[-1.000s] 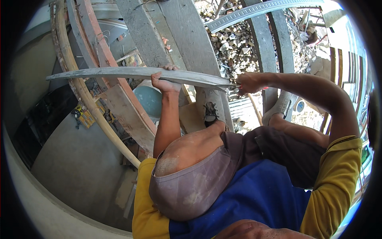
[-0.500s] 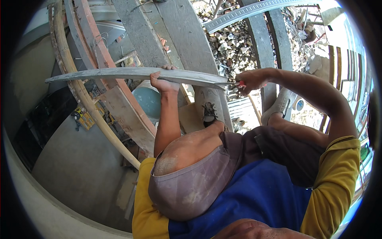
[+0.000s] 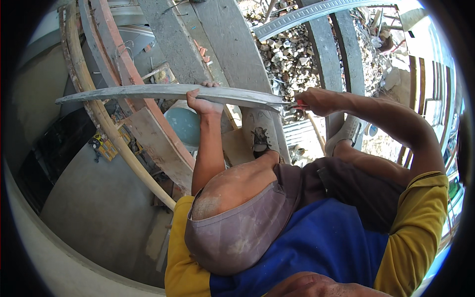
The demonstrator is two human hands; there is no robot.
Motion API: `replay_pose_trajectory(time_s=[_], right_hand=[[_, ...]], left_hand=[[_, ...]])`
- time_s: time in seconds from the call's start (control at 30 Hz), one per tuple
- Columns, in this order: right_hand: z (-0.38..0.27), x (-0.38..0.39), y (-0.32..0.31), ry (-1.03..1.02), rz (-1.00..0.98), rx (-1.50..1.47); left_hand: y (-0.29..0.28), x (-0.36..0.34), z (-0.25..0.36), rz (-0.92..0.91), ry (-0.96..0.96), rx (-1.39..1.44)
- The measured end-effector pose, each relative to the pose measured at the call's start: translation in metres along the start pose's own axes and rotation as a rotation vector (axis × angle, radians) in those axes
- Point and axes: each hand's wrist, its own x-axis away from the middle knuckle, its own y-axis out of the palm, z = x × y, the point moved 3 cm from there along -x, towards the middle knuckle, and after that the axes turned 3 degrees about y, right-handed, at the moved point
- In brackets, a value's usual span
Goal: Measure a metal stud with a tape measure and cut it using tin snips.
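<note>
A long, narrow grey metal profile [image 3: 138, 90] lies crosswise before me, its left end out over a curved wooden pole. My left hand [image 3: 205, 102] grips it from below near the middle, thumb on the near side and fingertips showing beyond the far edge. At its right end, red-handled snips [image 3: 299, 105] are held in my closed right hand [image 3: 318, 101]. The snips' jaws meet the profile's end; whether the blades are apart is too small to tell.
Wide grey planks [image 3: 232, 44] run under my left shoe [image 3: 260, 129]. Another ribbed metal strip [image 3: 316, 17] lies across boards at the far right, above rubble [image 3: 292, 59]. To the left are a reddish beam [image 3: 126, 64], a curved pole [image 3: 131, 161] and a blue-green bucket [image 3: 182, 126] below.
My right hand has shifted slightly and its fingers have closed further round the snips' handles. The profile and my left hand stay almost where they were.
</note>
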Motion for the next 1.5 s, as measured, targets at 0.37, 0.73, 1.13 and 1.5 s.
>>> replay_pose_trajectory(time_s=[0.37, 0.73, 1.13, 1.5], right_hand=[[0.001, -0.012, 0.001, 0.008, -0.071, -0.131], [-0.008, -0.016, 0.003, 0.137, -0.030, 0.037], [0.000, -0.019, 0.005, 0.189, -0.095, 0.031], [0.017, 0.018, -0.026, 0.277, -0.066, 0.102]], left_hand=[[0.000, -0.002, 0.001, -0.020, -0.005, 0.004], [-0.002, -0.004, -0.005, 0.015, 0.004, 0.014], [-0.006, -0.009, -0.011, 0.113, 0.013, -0.067], [0.019, -0.002, -0.008, 0.202, 0.036, -0.102]])
